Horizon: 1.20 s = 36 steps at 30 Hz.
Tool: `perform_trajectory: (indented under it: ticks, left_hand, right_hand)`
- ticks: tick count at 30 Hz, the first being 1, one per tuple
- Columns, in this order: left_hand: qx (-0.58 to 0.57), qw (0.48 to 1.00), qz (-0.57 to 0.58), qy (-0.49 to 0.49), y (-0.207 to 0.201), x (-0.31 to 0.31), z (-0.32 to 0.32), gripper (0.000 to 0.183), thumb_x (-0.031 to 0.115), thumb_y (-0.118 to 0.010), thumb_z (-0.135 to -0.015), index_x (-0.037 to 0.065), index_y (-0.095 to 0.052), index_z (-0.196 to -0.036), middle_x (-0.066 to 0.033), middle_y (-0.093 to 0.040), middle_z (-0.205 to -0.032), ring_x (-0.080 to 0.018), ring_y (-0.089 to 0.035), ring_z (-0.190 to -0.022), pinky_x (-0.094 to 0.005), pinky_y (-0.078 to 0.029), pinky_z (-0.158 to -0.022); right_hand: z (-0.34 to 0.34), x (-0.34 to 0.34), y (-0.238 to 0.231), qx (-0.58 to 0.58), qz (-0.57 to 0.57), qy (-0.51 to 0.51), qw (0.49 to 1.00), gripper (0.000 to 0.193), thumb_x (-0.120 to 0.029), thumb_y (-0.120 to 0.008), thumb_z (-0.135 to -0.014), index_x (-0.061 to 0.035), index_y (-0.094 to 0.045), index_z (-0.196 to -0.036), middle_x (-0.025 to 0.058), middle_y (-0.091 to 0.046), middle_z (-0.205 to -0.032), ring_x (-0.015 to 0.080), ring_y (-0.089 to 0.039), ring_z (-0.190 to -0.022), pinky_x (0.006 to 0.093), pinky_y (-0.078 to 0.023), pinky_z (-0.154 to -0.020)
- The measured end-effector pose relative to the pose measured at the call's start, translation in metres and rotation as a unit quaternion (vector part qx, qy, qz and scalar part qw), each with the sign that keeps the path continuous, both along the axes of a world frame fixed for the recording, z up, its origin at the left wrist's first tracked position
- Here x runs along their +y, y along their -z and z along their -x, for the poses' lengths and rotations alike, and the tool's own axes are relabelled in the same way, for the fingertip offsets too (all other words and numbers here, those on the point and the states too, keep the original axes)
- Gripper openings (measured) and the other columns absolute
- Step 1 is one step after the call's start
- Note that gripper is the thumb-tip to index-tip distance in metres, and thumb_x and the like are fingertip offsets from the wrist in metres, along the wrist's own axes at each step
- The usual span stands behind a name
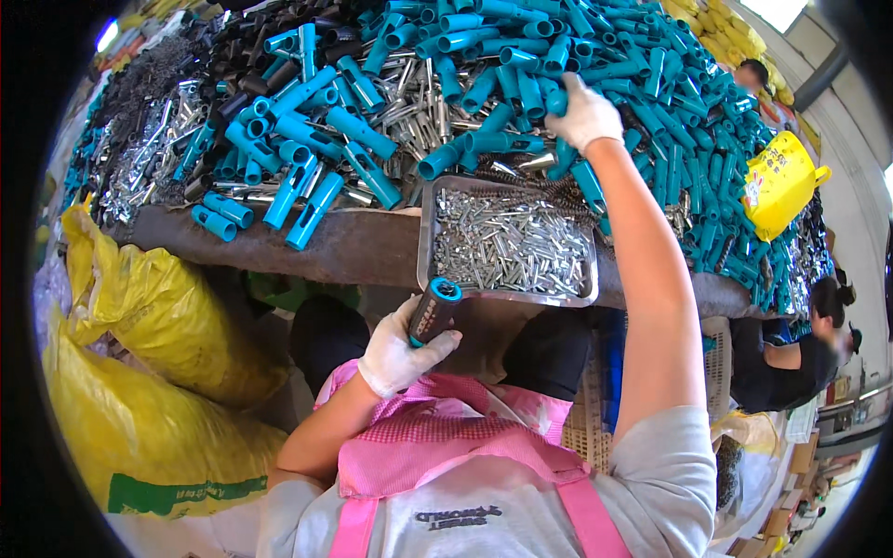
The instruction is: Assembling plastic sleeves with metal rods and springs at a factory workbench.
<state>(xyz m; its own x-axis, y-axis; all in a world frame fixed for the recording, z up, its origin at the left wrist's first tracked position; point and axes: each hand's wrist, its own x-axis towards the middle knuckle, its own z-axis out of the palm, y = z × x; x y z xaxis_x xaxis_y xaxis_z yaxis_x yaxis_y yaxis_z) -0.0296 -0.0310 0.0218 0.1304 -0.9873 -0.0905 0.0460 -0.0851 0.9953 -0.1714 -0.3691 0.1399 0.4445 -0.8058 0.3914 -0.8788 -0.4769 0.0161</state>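
Observation:
My left hand (406,350), in a white glove, is closed around a black cylindrical handle (431,316) with a teal ring at its upper end. It holds this handle upright in front of my apron. Stretched forward over the table, my gloved right hand (589,113) has thumb and index finger on either side of a teal plastic tube (555,100) in the pile; its other fingers are partly hidden. Between my hands and the pile stands a metal tray (425,232) of small silver pins (507,244), with dark springs (549,190) along its far side.
Teal tubes (363,135), black tubes (279,60) and silver metal tubes (409,102) cover the table. A yellow plastic basket (779,186) sits on the right part of the heap. Yellow sacks (158,418) stand at my left. A co-worker (800,358) is at the right.

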Motion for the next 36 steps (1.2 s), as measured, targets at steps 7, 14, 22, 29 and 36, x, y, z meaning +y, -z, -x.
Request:
perform_trajectory:
  ticks: [7,14,22,29,36]
  left_hand:
    - [0.172,0.985,0.001,-0.010,-0.010,-0.002,-0.007,0.025,0.007,-0.062,-0.084,0.006,-0.051,-0.106,-0.0049,-0.060,-0.071,-0.0081,-0.049,-0.048,-0.0218,-0.039,-0.044]
    - [0.216,0.973,0.061,-0.055,-0.022,0.003,-0.003,0.040,0.003,-0.057,-0.086,0.005,-0.046,-0.125,-0.0084,-0.062,-0.075,-0.0075,-0.049,-0.048,-0.0215,-0.039,-0.043]
    - [-0.127,0.988,0.085,0.029,-0.003,0.049,-0.004,0.038,0.007,-0.072,-0.072,0.003,-0.058,-0.107,-0.0054,-0.062,-0.094,-0.0113,-0.058,-0.085,-0.0268,-0.045,-0.078]
    - [-0.338,0.927,0.054,0.155,0.012,0.068,-0.027,0.038,0.024,-0.071,-0.069,0.010,-0.056,-0.102,-0.0151,-0.064,-0.080,-0.0330,-0.063,-0.075,-0.0394,-0.050,-0.065]
    - [-0.131,0.919,-0.060,0.368,0.050,0.074,-0.012,0.034,0.020,-0.068,-0.077,0.006,-0.059,-0.106,-0.0102,-0.066,-0.093,-0.0202,-0.063,-0.084,-0.0326,-0.049,-0.078]
  right_hand:
    - [0.046,0.110,0.004,-0.326,0.171,-0.093,0.925,0.041,-0.013,-0.068,-0.072,-0.0066,-0.045,-0.105,0.0162,-0.060,-0.089,0.0303,-0.062,-0.081,0.0364,-0.049,-0.075]
    - [0.064,0.255,0.086,-0.403,-0.259,-0.261,0.838,0.056,-0.006,-0.068,-0.073,0.0014,-0.042,-0.122,0.0157,-0.060,-0.109,0.0205,-0.057,-0.102,0.0326,-0.044,-0.088]
    - [0.082,0.259,0.057,-0.278,-0.654,-0.211,0.671,0.033,-0.016,-0.072,-0.079,-0.0019,-0.057,-0.105,0.0043,-0.063,-0.086,0.0081,-0.059,-0.074,0.0242,-0.048,-0.066]
    - [0.093,0.249,0.045,-0.166,-0.613,-0.299,0.713,0.037,-0.025,-0.075,-0.073,-0.0034,-0.059,-0.099,0.0089,-0.063,-0.076,0.0184,-0.060,-0.069,0.0319,-0.047,-0.066]
    - [0.077,0.262,0.073,0.002,-0.566,-0.412,0.714,0.033,-0.022,-0.075,-0.071,-0.0065,-0.059,-0.096,0.0095,-0.064,-0.080,0.0289,-0.063,-0.074,0.0355,-0.050,-0.065]
